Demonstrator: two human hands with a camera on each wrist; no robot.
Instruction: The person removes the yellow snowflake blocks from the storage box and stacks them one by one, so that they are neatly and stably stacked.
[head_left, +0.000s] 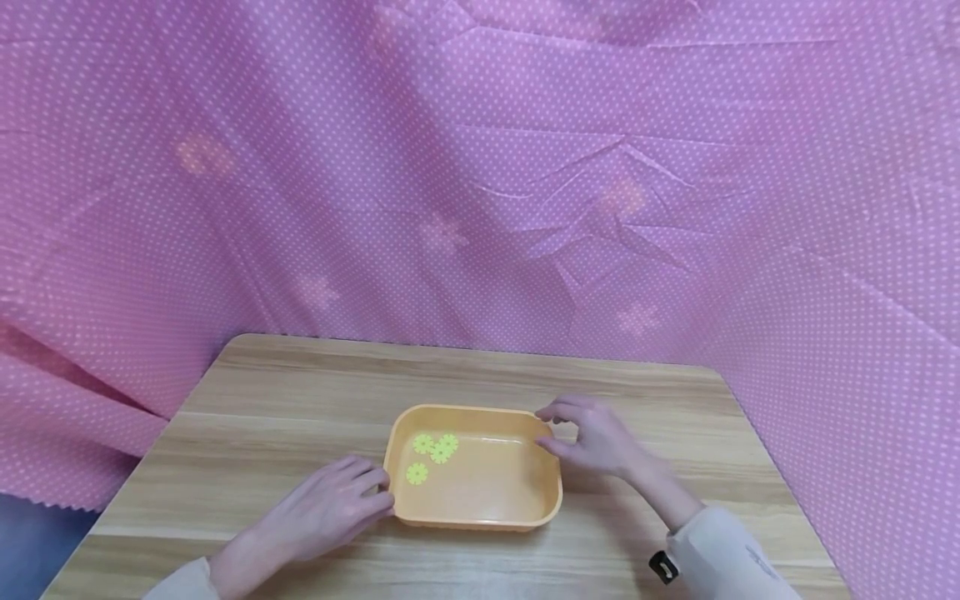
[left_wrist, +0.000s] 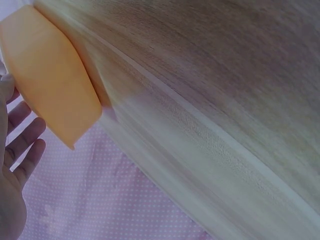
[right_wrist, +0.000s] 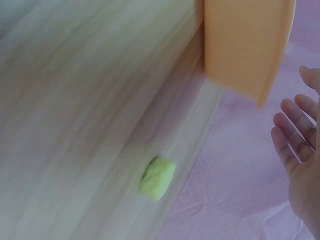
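Note:
An orange plastic basin [head_left: 487, 492] with yellow flower prints inside its left part sits on the wooden table. My left hand [head_left: 330, 508] is at its left end, the fingers loosely bent by the rim; in the left wrist view the fingers [left_wrist: 31, 131] lie spread at the basin's edge. By the far right corner is my right hand [head_left: 596, 437], thumb and fingers apart around the rim. The right wrist view has those fingers [right_wrist: 290, 122] spread, apart from the basin wall [right_wrist: 245, 47]. Whether either hand presses the rim is unclear.
A small yellow-green block-like thing [right_wrist: 158, 177] lies on the table in the right wrist view; I cannot find it in the head view. Pink dotted cloth [head_left: 480, 183] hangs behind and beside the table [head_left: 300, 392]. A black tag [head_left: 663, 567] hangs at the right sleeve.

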